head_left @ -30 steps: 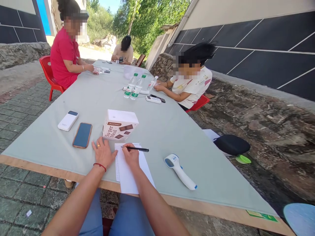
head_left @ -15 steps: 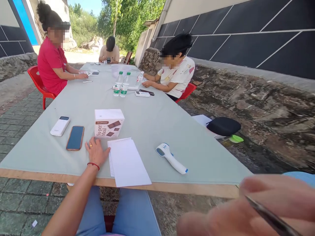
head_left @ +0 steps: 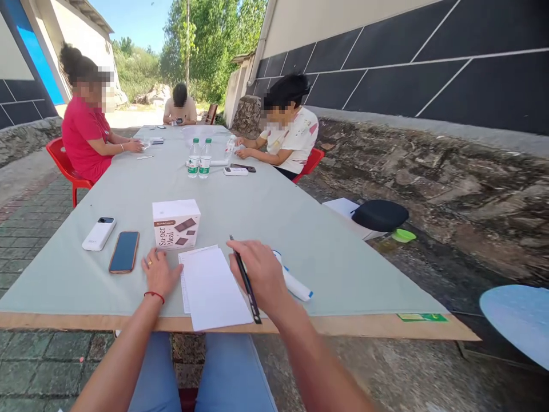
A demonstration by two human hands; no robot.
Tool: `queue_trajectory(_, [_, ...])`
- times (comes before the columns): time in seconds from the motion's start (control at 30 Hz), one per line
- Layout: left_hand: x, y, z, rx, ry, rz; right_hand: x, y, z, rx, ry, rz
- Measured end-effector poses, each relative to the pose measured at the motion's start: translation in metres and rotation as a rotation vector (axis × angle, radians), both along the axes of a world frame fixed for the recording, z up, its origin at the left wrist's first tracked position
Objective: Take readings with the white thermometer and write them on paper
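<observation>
My left hand (head_left: 160,273) lies flat on the table with its fingers spread, holding nothing. It is just left of a small stack of white paper (head_left: 218,289) and in front of a white box printed "Super Meal" (head_left: 176,224). In my right hand (head_left: 261,274) is a slim black pen (head_left: 246,280), which slants over the right edge of the paper. Behind that hand lies a white and blue handheld thermometer (head_left: 298,285), its head mostly hidden. A phone in an orange-edged case (head_left: 124,252) rests left of my left hand.
A white power bank (head_left: 99,234) lies at the left. Two water bottles (head_left: 199,158), a white device (head_left: 235,171) and a dark phone (head_left: 243,167) are farther up the table (head_left: 274,206). Three people sit around it. A light-blue round surface (head_left: 521,317) stands at right.
My right hand has come from the lower right foreground to beside the paper, still holding the pen. The left hand stays on the table. The view has shifted slightly.
</observation>
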State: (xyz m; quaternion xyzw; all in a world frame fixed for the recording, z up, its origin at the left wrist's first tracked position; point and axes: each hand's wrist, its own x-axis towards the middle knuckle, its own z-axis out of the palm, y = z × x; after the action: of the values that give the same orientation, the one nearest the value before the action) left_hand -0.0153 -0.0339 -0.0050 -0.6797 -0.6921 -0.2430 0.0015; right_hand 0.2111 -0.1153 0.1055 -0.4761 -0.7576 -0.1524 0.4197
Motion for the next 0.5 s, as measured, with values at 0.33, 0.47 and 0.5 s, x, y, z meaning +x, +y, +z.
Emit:
queue_trajectory(0.33, [-0.015, 0.017, -0.023, 0.119, -0.4, -0.069, -0.003, 0.064, -0.106, -0.865, -0.171, -0.389])
queue_trajectory(0.47, [-0.029, 0.04, -0.013, 0.086, -0.689, -0.042, 0.042, 0.057, -0.104, -0.723, -0.056, -0.535])
queue_trajectory(0.5, [-0.033, 0.048, -0.009, 0.074, -0.739, -0.053, 0.06, 0.055, -0.104, -0.749, -0.025, -0.663])
